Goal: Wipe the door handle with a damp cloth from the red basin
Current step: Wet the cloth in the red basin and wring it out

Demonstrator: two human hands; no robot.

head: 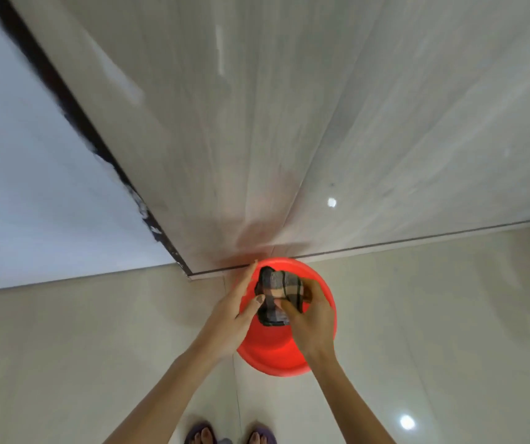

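We are looking straight down at a round red basin (284, 354) of smooth, glossy plastic, sitting on a pale, polished tile floor (417, 331) that is throwing back two bright ceiling-light reflections. Both of our bare hands are reaching over the basin. The right hand (313, 318) is curling its fingers and thumb around a bunched checked cloth (276, 291), woven in dark grey, black and beige, and is holding it above the basin's bowl. The left hand (235, 312) is lying with its fingers extended and pressed together along the basin's left rim, while its thumb is pressing against the cloth's lower left edge. The hands and cloth are covering much of the basin's inside, so we cannot tell whether it is holding water.

The basin is standing just in front of the bottom edge of a pale door (257, 123) with a faint wood-grain finish, which is picking up a reddish reflection. A dark frame strip (74, 113) is running along the door's left side, beside a plain white wall (17, 171). Our feet in purple sandals (201, 435) are showing at the lower edge, well apart from the basin. The door handle is lying outside our view.
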